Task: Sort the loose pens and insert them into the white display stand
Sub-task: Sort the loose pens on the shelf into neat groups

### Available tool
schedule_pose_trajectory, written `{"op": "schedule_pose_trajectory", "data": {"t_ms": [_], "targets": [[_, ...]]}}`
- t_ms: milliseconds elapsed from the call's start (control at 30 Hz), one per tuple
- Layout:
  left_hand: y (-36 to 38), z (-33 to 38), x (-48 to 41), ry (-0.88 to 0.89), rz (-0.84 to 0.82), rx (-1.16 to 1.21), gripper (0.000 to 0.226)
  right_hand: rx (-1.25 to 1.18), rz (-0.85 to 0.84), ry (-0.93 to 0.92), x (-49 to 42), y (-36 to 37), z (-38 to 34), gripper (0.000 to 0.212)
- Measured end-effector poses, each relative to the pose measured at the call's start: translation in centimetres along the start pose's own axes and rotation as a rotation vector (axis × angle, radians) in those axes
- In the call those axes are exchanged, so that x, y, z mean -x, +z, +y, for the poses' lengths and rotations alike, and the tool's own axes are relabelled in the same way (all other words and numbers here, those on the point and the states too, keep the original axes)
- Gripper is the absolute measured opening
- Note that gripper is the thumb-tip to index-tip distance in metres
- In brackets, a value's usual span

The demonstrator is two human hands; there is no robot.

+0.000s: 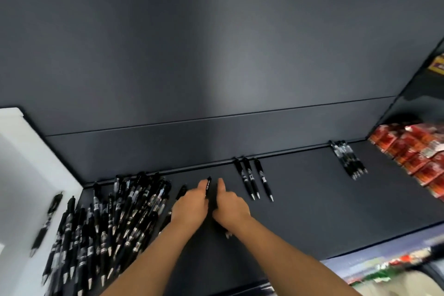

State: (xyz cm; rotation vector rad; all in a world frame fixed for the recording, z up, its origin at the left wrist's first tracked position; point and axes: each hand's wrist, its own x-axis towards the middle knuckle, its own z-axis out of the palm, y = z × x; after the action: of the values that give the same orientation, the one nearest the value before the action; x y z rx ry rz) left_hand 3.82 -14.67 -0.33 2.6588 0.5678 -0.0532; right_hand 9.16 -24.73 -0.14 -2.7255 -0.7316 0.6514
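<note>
dark shelf (312, 199); white stand (24, 163) left of pen pile (108, 218); red packets (413, 156) far right of pile; left hand (191, 204) just right of pile, curled round held pen (208, 185); right hand (230, 206) alongside, fingers curled, contents can't tell; three pens (251, 178) further right
</note>
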Motion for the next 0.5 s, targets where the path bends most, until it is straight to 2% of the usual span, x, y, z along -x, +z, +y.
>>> {"op": "schedule_pose_trajectory", "data": {"t_ms": [133,300,400,500], "targets": [[1.2,2.9,-2.1,-0.013,-0.005,0.114,0.044,-0.099,0.102,-0.005,-1.0,-3.6,2.9,0.076],[3.1,6.9,-4.8,-0.083,-0.005,0.229,0.040,-0.138,0.155,0.023,-2.8,-7.2,7.5,0.040],[3.9,8.6,-6.0,-0.156,0.045,0.312,0.041,-0.169,0.131,0.019,-3.9,-8.4,10.0,0.037],[4.5,9.9,-6.9,-0.195,0.045,0.319,0.054,-0.189,0.118,0.003,-4.9,-9.1,11.8,0.037]]}}
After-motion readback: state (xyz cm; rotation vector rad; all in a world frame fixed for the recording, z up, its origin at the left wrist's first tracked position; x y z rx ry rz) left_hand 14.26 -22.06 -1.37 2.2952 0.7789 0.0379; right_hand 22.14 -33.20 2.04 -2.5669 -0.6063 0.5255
